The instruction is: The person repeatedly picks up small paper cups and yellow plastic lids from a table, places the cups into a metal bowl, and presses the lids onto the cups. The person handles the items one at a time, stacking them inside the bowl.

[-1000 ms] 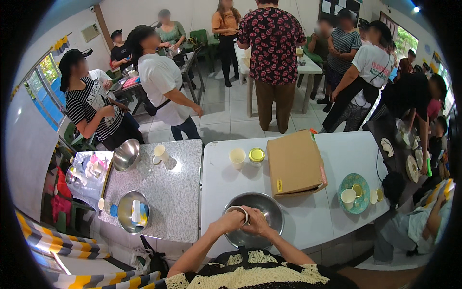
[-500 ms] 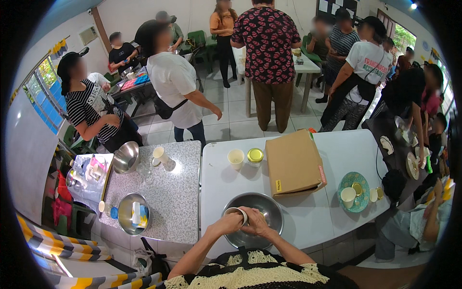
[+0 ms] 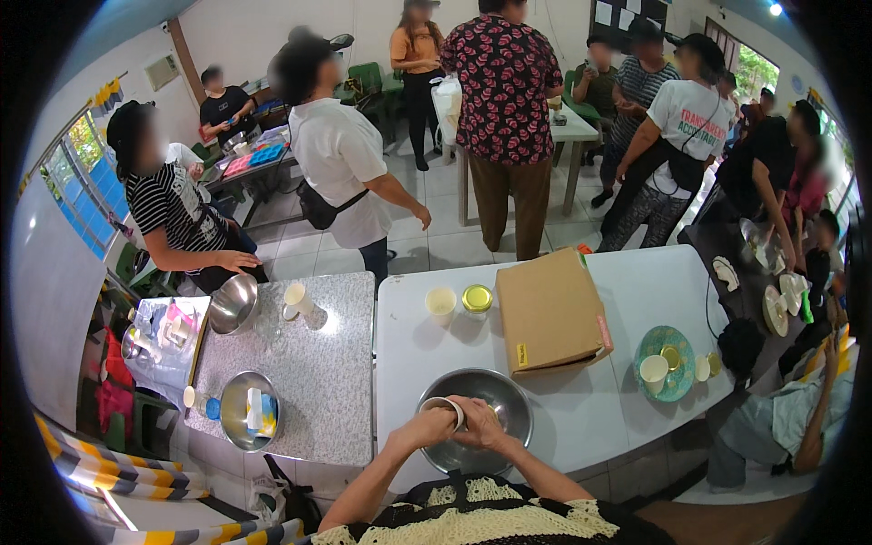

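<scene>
A large steel mixing bowl point(image 3: 516, 400) stands at the table's front edge, with both my hands over it. Between them is a tilted white paper cup point(image 3: 460, 416). My right hand point(image 3: 481, 427) is closed round the cup's right side. At the cup's mouth is my left hand point(image 3: 431, 427), its fingers hidden by the rim, so their grip does not show. A little of something yellowish shows in the bowl beside my right fingers; what it is I cannot make out.
Beyond the bowl stand a cardboard box point(image 3: 554, 309), a paper cup point(image 3: 440, 305) and a gold-lidded jar point(image 3: 476, 300). A green patterned plate point(image 3: 650, 383) holds cups at right. Steel bowls point(image 3: 235, 304) sit on the speckled table point(image 3: 318, 391). Several people stand beyond.
My hands and the cup stay over the bowl, with only a slight shift. At far left, the person in stripes has lowered a hand toward the steel bowl.
</scene>
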The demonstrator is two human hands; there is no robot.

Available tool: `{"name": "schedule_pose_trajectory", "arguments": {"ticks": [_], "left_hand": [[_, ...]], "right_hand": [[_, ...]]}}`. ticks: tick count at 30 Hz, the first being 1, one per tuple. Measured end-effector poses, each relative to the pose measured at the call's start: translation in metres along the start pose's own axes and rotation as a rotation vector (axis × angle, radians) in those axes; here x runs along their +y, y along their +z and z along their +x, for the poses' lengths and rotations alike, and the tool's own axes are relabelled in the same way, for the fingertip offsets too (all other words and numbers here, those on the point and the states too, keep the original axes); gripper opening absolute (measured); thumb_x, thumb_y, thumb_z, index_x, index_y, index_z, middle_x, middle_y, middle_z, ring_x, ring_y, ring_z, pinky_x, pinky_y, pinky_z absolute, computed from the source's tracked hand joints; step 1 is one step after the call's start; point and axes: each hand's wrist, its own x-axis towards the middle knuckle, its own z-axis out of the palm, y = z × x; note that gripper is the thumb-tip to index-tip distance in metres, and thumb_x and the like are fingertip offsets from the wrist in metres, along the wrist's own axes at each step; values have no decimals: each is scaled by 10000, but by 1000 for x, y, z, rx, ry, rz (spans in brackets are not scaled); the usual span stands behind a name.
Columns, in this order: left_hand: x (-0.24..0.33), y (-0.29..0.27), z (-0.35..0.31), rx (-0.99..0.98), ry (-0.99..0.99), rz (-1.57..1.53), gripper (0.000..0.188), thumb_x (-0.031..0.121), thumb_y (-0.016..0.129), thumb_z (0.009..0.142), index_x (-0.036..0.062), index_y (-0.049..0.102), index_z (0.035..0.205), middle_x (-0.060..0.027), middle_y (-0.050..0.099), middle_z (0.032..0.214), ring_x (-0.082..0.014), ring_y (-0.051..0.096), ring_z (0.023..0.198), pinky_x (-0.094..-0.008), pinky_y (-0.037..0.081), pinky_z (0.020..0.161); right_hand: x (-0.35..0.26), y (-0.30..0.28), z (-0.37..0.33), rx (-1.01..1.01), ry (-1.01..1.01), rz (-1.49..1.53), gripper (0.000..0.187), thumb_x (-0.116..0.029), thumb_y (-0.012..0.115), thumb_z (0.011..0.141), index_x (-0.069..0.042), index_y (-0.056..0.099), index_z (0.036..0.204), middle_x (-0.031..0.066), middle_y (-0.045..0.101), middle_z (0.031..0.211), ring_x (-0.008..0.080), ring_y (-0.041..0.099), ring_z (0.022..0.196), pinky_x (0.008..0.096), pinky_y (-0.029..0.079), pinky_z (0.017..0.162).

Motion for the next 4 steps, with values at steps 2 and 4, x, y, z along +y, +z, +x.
{"name": "schedule_pose_trajectory", "arguments": {"ticks": [2, 4], "left_hand": [[-3, 4, 3, 4, -4, 14, 195, 96, 509, 857, -9, 638, 960, -247, 658, 968, -400, 633, 921, -470, 481, 802], [-9, 8, 7, -3, -29, 53, 200, 109, 517, 860, -4, 642, 967, -249, 661, 980, -391, 642, 921, -469, 482, 805]], "right_hand": [[2, 0, 0, -15, 12, -9, 813, -211, 815, 654, -129, 429, 1365, 100, 576, 1276, 296, 556, 1185, 452, 381, 1034], [1, -1, 2, -35, 8, 7, 813, -244, 809, 679, -146, 412, 1382, 106, 566, 1293, 298, 553, 1189, 450, 372, 1050]]}}
